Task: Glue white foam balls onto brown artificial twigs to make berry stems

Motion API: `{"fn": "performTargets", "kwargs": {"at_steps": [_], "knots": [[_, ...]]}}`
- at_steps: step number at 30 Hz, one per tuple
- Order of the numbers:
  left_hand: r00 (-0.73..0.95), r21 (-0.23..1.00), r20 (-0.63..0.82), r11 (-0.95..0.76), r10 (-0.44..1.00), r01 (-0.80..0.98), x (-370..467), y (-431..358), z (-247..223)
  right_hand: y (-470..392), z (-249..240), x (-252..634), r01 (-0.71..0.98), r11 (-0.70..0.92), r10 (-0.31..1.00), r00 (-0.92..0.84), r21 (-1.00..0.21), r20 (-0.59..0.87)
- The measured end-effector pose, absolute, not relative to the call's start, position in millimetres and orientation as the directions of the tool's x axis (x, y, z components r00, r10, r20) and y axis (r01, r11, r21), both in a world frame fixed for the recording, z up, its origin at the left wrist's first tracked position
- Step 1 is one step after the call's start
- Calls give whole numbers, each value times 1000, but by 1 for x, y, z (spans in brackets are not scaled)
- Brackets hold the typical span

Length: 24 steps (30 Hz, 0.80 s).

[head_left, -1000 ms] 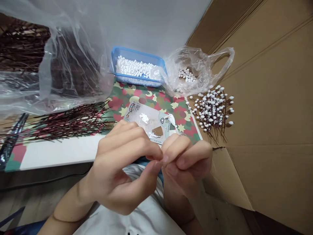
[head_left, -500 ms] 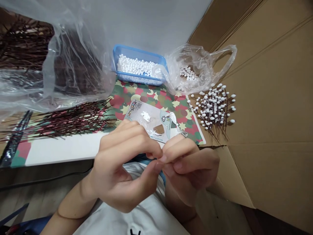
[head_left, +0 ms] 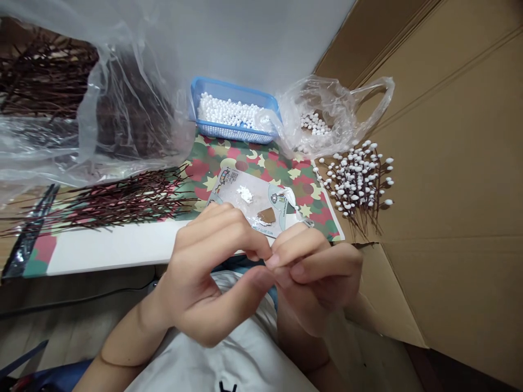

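Observation:
My left hand (head_left: pixel 223 277) and my right hand (head_left: pixel 316 277) meet fingertip to fingertip in front of my lap. Both are closed in a pinch, and whatever lies between the fingertips is hidden or too small to make out. Just beyond them lies a printed glue gun card (head_left: pixel 253 193), bearing a dab of white paste (head_left: pixel 245 194) and a small brown piece (head_left: pixel 267 216) with white on its edge. A crumpled white tube (head_left: pixel 291 197) rests at the card's right side, partly behind my right hand.
Bare brown twigs (head_left: pixel 122 198) lie at the left beside a clear plastic bag (head_left: pixel 134 103) of more twigs. A blue basket (head_left: pixel 235 133) of white balls stands at the back, near another plastic bag (head_left: pixel 347 130). White-tipped twigs (head_left: pixel 359 177) lie right, against cardboard (head_left: pixel 449 179).
Both hands stay pinched together at nearly the same spot. My left hand has turned slightly and moved a little to the right; the view has shifted slightly.

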State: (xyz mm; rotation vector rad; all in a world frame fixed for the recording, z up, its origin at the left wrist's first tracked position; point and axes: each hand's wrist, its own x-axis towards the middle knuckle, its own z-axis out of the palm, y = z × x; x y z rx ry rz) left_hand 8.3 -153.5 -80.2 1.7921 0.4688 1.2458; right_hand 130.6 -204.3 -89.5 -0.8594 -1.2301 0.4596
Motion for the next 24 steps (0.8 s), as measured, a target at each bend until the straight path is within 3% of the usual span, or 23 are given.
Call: {"fn": "performTargets", "kwargs": {"at_steps": [12, 18, 24], "knots": [[478, 831, 542, -528, 692, -177, 6, -143, -84, -203, -94, 125, 111, 636, 725, 253, -764, 641], [437, 782, 575, -622, 692, -45, 3, -142, -85, -206, -92, 119, 261, 555, 747, 260, -790, 611], [367, 644, 680, -756, 635, 117, 5, -141, -89, -204, -97, 119, 313, 593, 709, 234, -742, 665]]}}
